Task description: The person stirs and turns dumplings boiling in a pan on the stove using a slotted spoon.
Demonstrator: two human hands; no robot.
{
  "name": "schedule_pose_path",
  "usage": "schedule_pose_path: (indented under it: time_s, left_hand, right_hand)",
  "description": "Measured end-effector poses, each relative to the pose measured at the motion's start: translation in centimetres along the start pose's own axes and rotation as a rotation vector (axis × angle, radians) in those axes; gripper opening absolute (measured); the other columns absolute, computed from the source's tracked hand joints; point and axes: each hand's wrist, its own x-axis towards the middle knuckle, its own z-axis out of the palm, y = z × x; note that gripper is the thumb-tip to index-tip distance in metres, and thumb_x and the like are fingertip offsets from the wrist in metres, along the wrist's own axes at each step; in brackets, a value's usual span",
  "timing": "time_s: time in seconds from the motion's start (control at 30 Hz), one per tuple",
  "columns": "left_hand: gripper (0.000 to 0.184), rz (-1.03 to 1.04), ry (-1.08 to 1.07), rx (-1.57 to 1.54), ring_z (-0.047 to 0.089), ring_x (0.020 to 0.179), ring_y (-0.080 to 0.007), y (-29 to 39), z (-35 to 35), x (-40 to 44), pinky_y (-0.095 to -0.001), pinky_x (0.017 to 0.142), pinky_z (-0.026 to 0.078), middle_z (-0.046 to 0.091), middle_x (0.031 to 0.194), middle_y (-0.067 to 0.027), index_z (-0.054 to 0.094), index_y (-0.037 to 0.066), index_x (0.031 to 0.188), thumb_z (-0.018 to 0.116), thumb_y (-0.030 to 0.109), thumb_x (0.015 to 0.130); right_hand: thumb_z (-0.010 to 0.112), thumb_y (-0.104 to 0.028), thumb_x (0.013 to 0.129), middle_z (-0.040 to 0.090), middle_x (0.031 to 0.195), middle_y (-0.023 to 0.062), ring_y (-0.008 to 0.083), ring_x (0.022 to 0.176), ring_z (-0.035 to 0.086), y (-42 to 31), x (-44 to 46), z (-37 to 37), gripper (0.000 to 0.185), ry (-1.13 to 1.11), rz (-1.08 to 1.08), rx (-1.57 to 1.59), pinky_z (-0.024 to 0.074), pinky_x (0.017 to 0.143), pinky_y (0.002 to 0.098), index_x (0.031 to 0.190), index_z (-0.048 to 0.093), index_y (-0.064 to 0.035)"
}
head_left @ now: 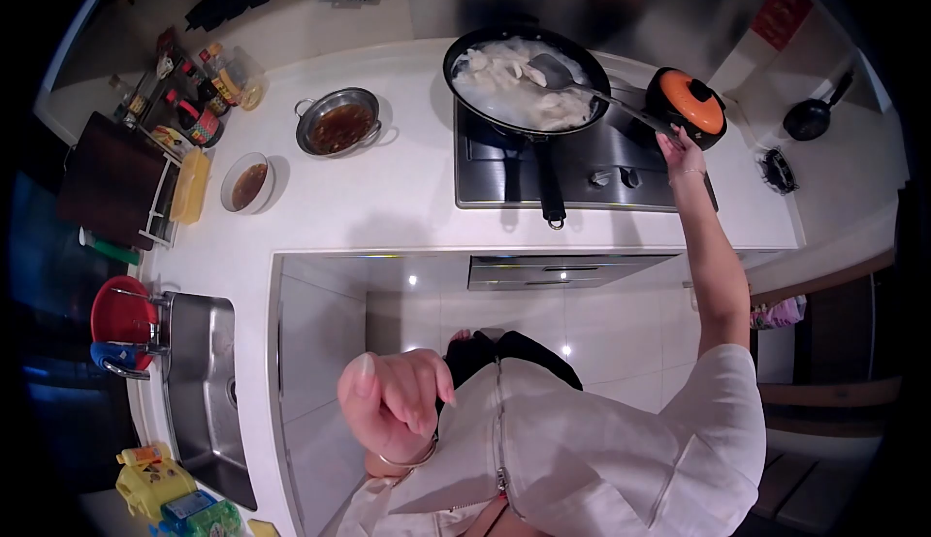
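Observation:
My right hand (684, 154) is closed around the handle end of a spatula (555, 74), stretched out over the stove. The spatula's dark blade rests among pale, dumpling-like pieces (495, 70) in cloudy, steaming liquid. They fill a black wok (603, 79), whose long handle points toward me. Close to the camera, in front of my chest, my left hand (393, 401) is curled with the thumb up; nothing shows in it. An orange-lidded black pot (690, 101) stands just beyond my right hand.
Left of the stove (485, 183) are a metal bowl (337, 122) of brown liquid and a smaller white bowl (248, 183). Several bottles (199, 115) line the left wall. A sink (204, 382) with a red basin (123, 309) lies at lower left.

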Motion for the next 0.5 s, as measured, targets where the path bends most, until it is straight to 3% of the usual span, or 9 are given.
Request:
schedule_pose_path:
  time_s: [0.5]
  left_hand:
    - [0.038,-0.035,-0.086,0.028,0.027,0.027,-0.0090,-0.2,-0.1,-0.1,-0.0275,0.036,0.037,0.037,0.037,0.0011,0.038,0.011,0.057,0.025,0.019,0.092]
  right_hand:
    - [0.052,-0.012,0.087,0.059,0.091,0.0135,0.0249,0.075,0.061,-1.7,-4.8,-0.7,0.021,-0.179,0.030,-0.083,0.0522,0.079,0.0360,0.099,0.054,0.0045]
